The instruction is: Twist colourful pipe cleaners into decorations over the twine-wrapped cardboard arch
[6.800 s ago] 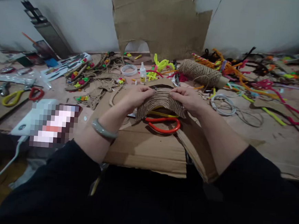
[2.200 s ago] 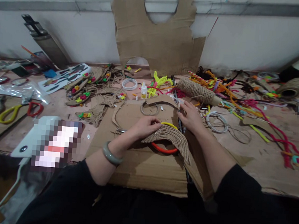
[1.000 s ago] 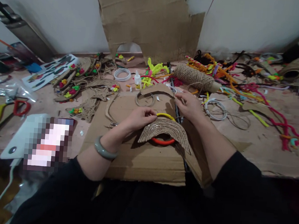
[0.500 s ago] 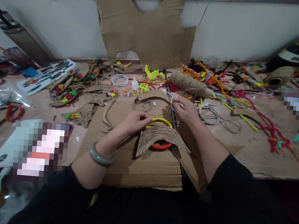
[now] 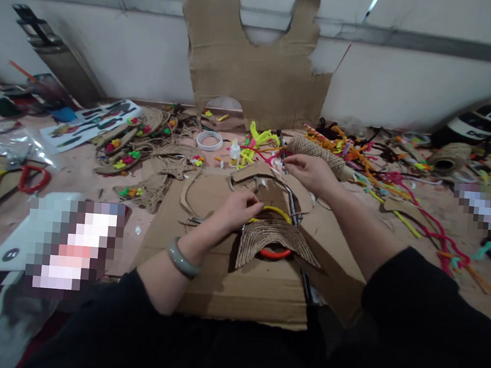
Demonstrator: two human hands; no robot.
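So the two hands are apart here, the right one up higher and farther out than the left. The left hand (image 5: 241,211) is bunched up, thumb and fingers close together, right at the top left edge of a corded arch (image 5: 267,234), but you can't really tell whether it's pinching it. The right hand (image 5: 310,173) has its fingertips curled in close to each other just in front of a twine roll (image 5: 316,152), and whether there's anything thin between them, no idea, too small to see. The arch sits just in front of the left hand, on the side nearer the person's body, with a yellow loop (image 5: 284,212) poking out above it and a red loop (image 5: 274,255) under its curve. All that is over a cardboard sheet (image 5: 236,297). Between the hands and a bit beyond there's a curved cardboard strip (image 5: 248,172), and a little glue bottle (image 5: 234,152) stands past the left hand. Way off to the left of the left hand are some red-and-yellow-handled scissors (image 5: 33,179).
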